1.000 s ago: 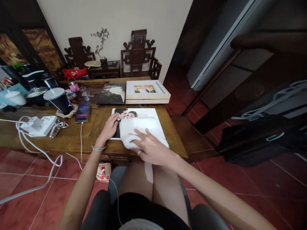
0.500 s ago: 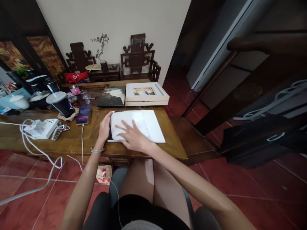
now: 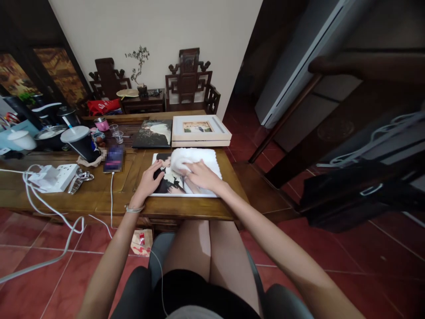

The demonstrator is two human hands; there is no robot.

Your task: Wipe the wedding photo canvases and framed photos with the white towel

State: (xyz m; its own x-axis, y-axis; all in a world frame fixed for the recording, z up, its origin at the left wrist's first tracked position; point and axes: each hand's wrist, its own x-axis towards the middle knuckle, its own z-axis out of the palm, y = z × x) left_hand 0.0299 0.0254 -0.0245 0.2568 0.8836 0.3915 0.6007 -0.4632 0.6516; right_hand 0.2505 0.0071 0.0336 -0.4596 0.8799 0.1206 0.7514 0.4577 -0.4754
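Observation:
A large photo print (image 3: 172, 182) lies flat near the front edge of the wooden table (image 3: 99, 195). My right hand (image 3: 202, 175) presses a white cloth (image 3: 189, 157) onto the upper part of the print, fingers curled over the cloth. My left hand (image 3: 150, 178) rests flat on the print's left edge, fingers spread, holding it still. A bracelet circles my left wrist.
Behind the print lie a dark photo (image 3: 154, 133) and a white framed picture (image 3: 199, 130). To the left are a phone (image 3: 114, 158) on a cable, a dark cup with a straw (image 3: 80, 142), a white power strip (image 3: 55, 176) and keys. A dark bag (image 3: 358, 195) sits right.
My right hand has slid the white cloth from the print's left side up toward its far edge, uncovering the picture. The left hand stays on the left edge.

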